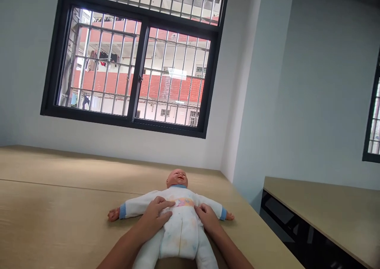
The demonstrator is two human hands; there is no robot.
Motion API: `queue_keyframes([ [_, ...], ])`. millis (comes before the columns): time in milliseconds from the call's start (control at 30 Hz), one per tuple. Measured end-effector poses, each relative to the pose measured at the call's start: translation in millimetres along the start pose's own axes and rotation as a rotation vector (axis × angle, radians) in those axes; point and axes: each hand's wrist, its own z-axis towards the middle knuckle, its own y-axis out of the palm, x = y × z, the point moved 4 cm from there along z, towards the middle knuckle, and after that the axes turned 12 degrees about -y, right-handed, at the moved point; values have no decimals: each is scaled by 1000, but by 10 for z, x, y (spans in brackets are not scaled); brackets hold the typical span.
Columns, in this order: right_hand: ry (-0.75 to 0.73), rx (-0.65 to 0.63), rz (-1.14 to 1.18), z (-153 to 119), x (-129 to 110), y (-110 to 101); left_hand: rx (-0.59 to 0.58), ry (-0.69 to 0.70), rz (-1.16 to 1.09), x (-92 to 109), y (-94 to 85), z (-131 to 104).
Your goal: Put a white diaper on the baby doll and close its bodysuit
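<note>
A baby doll [177, 178] lies on its back on the wooden table, head away from me and arms spread wide. It wears a white suit [142, 204] with blue cuffs and collar. Over the suit is a white diaper [181, 233] with a coloured printed band and a line down its front. My left hand [156, 217] rests on the diaper's left front edge, thumb and fingers apart. At the opposite side, the curled fingers of my right hand [206, 217] grip the diaper's edge near the band. Part of that edge is hidden beneath the fingers.
The table top [59, 221] extends left, with a seam across it, and meets the wall at the back. A barred window [133, 71] is above. Beyond a gap on the right stands another table [326, 213] with a dark underside.
</note>
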Motion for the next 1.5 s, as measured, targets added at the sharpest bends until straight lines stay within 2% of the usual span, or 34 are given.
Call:
queue_keyframes([
  [167,105,29,36,-50,4,-59,61,-67,-84,-115,-114,47],
  [333,155,-30,153,-11,-217,-325,11,-62,-168,-226,-216,119],
  [433,192,-212,234,-12,-405,-428,-128,-85,-213,-209,-237,77],
  [500,203,-369,275,-57,-506,-402,-259,-81,-214,-160,-219,17],
  [567,177,-434,269,-112,-560,-317,-309,-69,-174,-110,-186,-33],
  [633,126,-373,194,-145,-566,-206,-236,-48,-81,-65,-138,-49],
  [733,54,-224,19,-148,-549,-68,-58,25,95,19,-44,-46],
  [800,19,-196,-51,-126,-552,-35,17,65,150,62,-14,-41],
  [933,7,-244,-9,-72,-567,-122,-9,47,57,10,-95,-5],
  [1033,55,-117,117,-38,-571,-225,16,-37,-138,-95,-175,51],
  [1100,77,-66,156,-28,-592,-200,38,-89,-165,-114,-130,90],
  [1300,87,-137,-218,-10,-688,79,91,-188,378,121,192,194],
  [1400,62,-167,-223,3,-684,131,109,-175,489,220,247,224],
  [1500,42,-148,-186,16,-640,102,167,-149,508,232,213,237],
])
